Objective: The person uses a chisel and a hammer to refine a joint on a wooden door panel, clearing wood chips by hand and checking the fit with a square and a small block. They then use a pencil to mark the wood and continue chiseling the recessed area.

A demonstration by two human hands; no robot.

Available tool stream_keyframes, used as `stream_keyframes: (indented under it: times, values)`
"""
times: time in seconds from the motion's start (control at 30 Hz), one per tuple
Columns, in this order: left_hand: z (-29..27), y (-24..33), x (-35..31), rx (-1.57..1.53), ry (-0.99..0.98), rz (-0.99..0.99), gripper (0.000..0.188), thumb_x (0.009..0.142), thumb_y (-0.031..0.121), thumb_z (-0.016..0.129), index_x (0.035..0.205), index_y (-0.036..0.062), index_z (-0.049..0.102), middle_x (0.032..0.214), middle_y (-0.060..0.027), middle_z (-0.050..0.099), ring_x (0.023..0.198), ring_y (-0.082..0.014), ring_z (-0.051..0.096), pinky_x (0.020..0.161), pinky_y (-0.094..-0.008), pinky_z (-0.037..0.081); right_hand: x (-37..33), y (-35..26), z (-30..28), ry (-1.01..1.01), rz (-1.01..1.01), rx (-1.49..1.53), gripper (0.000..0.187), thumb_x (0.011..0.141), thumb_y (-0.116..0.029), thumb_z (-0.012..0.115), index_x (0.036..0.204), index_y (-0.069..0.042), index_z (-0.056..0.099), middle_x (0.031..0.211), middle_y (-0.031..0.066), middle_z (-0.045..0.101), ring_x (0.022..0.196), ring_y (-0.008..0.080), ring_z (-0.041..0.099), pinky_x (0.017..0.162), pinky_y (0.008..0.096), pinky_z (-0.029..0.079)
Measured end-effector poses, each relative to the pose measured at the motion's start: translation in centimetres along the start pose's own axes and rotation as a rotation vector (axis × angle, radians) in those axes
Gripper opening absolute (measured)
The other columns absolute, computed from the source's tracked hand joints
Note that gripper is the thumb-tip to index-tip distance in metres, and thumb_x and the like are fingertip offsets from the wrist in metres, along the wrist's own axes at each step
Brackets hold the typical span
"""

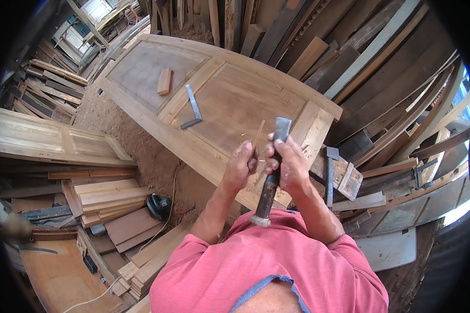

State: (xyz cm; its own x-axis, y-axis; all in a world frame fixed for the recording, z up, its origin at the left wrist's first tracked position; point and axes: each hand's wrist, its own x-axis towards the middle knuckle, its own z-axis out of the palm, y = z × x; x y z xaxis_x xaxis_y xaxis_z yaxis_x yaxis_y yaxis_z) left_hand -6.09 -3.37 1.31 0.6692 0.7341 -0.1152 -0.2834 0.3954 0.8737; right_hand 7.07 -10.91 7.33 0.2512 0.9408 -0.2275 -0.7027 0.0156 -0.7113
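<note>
Over the near end of a panelled wooden door (245, 99), my right hand (291, 166) grips a chisel (270, 190). Its broad metal blade points up and away, and the frayed butt of its dark handle is toward my shirt. Close beside it, my left hand (240, 167) is closed on a thin wooden stick (258, 135) that stands up from the fingers. Farther along the door lie an L-shaped metal square (191, 123) and a small wooden block (164, 82). Right of the door, a hammer (330, 180) rests next to a short board (351, 182).
Planks (371, 68) lean along the far right. Another panelled door (57, 138) lies at the left, above stacked boards (109, 195). A corded power tool (159, 206) sits among the boards, its cable trailing over the dirt floor (154, 161).
</note>
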Motion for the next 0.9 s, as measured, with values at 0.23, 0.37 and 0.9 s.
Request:
stream_keyframes:
  times: [0.23,0.37,0.9]
  values:
    - [-1.7,1.7,1.4,0.297,0.022,0.154,0.032,0.105,0.035,0.043,0.099,0.0071,0.058,0.074,0.0057,0.050,0.067,-0.0055,0.046,0.058,-0.0219,0.039,-2.1,1.6,3.1,-0.214,0.295,0.089,0.016,0.100,-0.017,0.046,0.110,-0.005,0.048,0.070,-0.0003,0.046,0.050,0.0077,0.041,0.046,0.0258,0.044]
    - [-0.9,1.5,-3.0,0.564,-0.199,0.201,0.034,0.106,0.034,0.041,0.088,0.0086,0.055,0.069,0.0064,0.044,0.062,-0.0038,0.040,0.053,-0.0219,0.034,-4.5,-1.4,2.8,-0.058,0.091,0.009,0.013,0.101,-0.018,0.047,0.106,-0.006,0.047,0.066,-0.0001,0.043,0.046,0.0082,0.039,0.042,0.0267,0.040]
    - [-2.1,3.2,0.3,0.442,-0.056,0.255,0.033,0.107,0.031,0.042,0.110,0.0035,0.060,0.074,0.0062,0.053,0.066,-0.0027,0.047,0.058,-0.0216,0.040,-2.9,1.4,3.4,-0.203,0.318,0.021,0.017,0.102,-0.024,0.049,0.104,-0.007,0.050,0.067,-0.0017,0.041,0.046,0.0055,0.036,0.046,0.0256,0.042]
